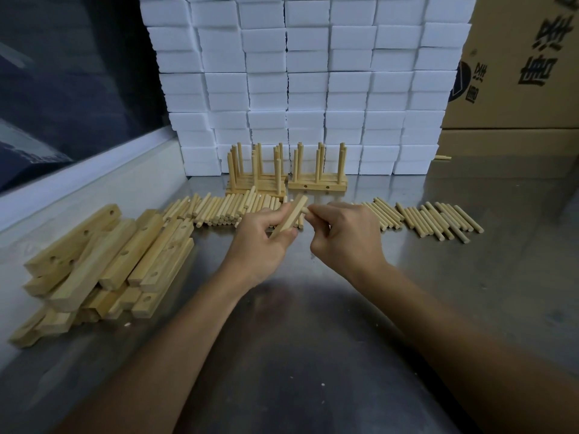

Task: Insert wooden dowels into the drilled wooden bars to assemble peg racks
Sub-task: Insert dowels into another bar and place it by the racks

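Two hands gripping, left (264,238) holding bar (289,218) angled up-right, right (344,236) pinching dowel (304,210) end-on against it

The dowel (304,210) in the right hand (343,233) shows only its tip; the rest is buried in the fingers. The left hand (261,242) covers the lower part of the bar (289,219). Right of the hands, the cardboard box (517,57) runs off the frame, its print cut short.

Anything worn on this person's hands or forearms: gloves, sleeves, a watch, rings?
Nothing visible. The left hand and right hand are bare, with no gloves, rings or watch showing, and both forearms are bare down to the frame's bottom edge, with no sleeves in view.
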